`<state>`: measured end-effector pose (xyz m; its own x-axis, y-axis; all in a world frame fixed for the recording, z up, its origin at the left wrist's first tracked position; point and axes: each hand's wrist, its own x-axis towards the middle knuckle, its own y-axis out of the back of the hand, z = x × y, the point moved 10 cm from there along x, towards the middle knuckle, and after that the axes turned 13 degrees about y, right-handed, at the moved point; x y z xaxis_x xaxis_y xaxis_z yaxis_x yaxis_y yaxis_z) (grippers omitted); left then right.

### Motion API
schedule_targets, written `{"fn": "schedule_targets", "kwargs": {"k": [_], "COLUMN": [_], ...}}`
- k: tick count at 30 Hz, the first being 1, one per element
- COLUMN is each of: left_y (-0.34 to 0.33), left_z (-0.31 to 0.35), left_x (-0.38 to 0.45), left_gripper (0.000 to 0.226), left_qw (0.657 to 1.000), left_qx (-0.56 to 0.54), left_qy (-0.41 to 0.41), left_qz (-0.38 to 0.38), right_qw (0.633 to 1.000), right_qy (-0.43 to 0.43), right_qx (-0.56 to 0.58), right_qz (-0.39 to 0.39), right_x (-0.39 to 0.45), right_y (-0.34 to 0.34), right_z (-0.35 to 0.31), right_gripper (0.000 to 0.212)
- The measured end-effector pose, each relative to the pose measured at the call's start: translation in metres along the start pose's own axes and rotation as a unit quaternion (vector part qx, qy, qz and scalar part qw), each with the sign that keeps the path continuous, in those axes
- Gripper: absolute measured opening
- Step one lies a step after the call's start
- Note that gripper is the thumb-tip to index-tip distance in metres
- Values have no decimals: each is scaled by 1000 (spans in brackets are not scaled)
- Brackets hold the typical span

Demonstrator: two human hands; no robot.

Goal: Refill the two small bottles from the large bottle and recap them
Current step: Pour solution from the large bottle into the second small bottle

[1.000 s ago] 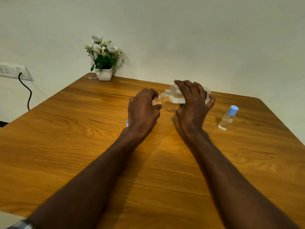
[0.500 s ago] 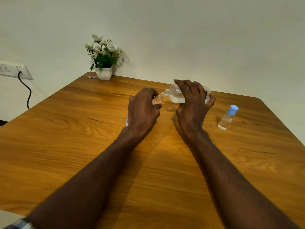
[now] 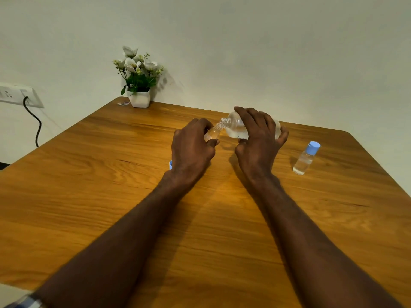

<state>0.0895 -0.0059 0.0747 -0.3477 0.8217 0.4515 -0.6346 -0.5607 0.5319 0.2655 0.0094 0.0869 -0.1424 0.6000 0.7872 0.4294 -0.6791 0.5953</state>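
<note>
My right hand [image 3: 258, 141] grips the large clear bottle [image 3: 236, 127], tipped on its side with its open neck pointing left and down. The neck meets the mouth of a small uncapped bottle [image 3: 212, 134], which my left hand [image 3: 192, 150] holds; most of that bottle is hidden by my fingers. A blue cap [image 3: 170, 164] peeks out on the table just left of my left wrist. The second small bottle [image 3: 305, 158] stands upright to the right with its blue cap on and clear liquid inside.
The wooden table [image 3: 111, 196] ends at the wall behind. A white pot of artificial flowers [image 3: 139, 85] stands at the back left corner beside a small scrap [image 3: 123, 103]. A wall socket with a black cable [image 3: 33, 121] is on the left.
</note>
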Motion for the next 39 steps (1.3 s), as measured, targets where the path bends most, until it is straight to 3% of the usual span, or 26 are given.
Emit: {"fn": "schedule_targets", "kwargs": {"k": [13, 22, 27, 29, 32, 35, 39], "left_y": [3, 5, 5, 6, 11, 20, 37], "left_z": [2, 2, 2, 1, -2, -7, -16], "left_x": [3, 2, 3, 5, 8, 12, 19], "left_gripper": [37, 39, 40, 39, 36, 34, 36], "left_qw": [998, 998, 998, 997, 997, 996, 996], "left_qx": [-65, -66, -66, -71, -80, -82, -83], "left_qy": [14, 14, 13, 14, 18, 20, 22], "left_qz": [-10, -9, -13, -13, -8, 5, 25], "right_qw": [991, 942, 948, 959, 973, 977, 970], "right_qy": [-70, -180, -182, -170, -99, 7, 70], "right_qx": [111, 261, 248, 207, 134, 103, 197], "right_qz": [38, 110, 86, 96, 158, 189, 126], "right_x": [-3, -12, -13, -13, -8, -4, -6], "right_y": [-5, -10, -11, -2, 30, 43, 16], "right_z": [10, 41, 38, 31, 13, -18, -48], "right_gripper": [89, 73, 87, 92, 82, 57, 22]}}
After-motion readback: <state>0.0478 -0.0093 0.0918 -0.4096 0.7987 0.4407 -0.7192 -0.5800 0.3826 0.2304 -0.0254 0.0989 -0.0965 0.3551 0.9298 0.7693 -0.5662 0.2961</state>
